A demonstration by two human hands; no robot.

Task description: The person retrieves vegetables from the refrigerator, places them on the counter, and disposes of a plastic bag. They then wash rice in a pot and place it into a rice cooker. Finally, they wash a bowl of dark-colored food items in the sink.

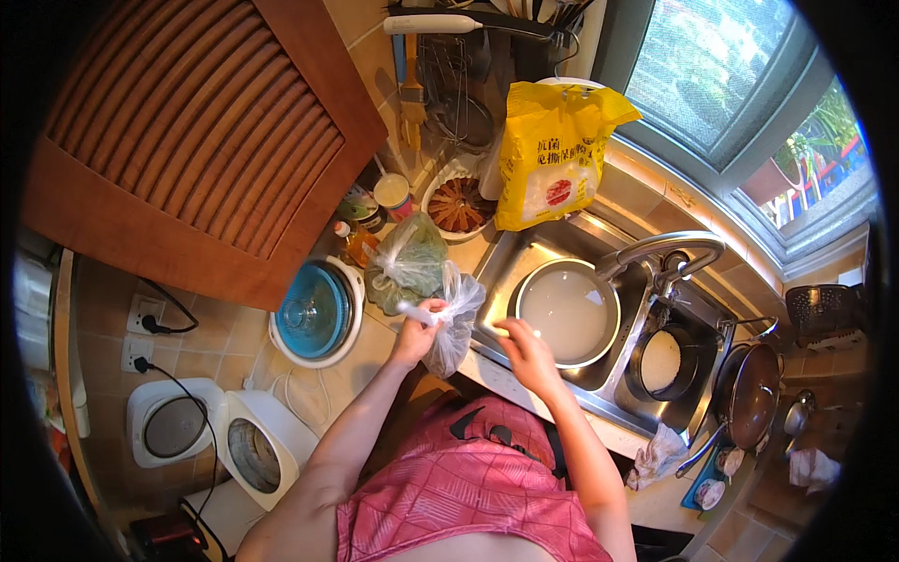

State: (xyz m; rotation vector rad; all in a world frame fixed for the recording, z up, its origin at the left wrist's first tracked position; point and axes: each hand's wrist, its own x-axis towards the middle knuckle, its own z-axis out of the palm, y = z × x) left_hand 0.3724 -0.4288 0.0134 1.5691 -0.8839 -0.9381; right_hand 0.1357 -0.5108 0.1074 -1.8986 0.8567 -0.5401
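My left hand (419, 334) grips the gathered neck of a clear plastic bag (447, 349) at the counter's front edge. What the bag holds cannot be made out. My right hand (525, 353) is a little to the right, over the sink's front rim, holding nothing, its fingers bent and apart. Just behind the left hand sits a knotted plastic bag (409, 270) with something green inside. A round pot (567, 312) of cloudy water stands in the sink's left basin, near my right hand.
In the right basin of the steel sink (609, 383) is a dark pot (660, 362) with pale grains, under the faucet (667, 246). A yellow bag (555, 154) hangs behind. To the left are a blue basin (312, 309), an open rice cooker (260, 449) and a louvered wooden cabinet door (204, 126).
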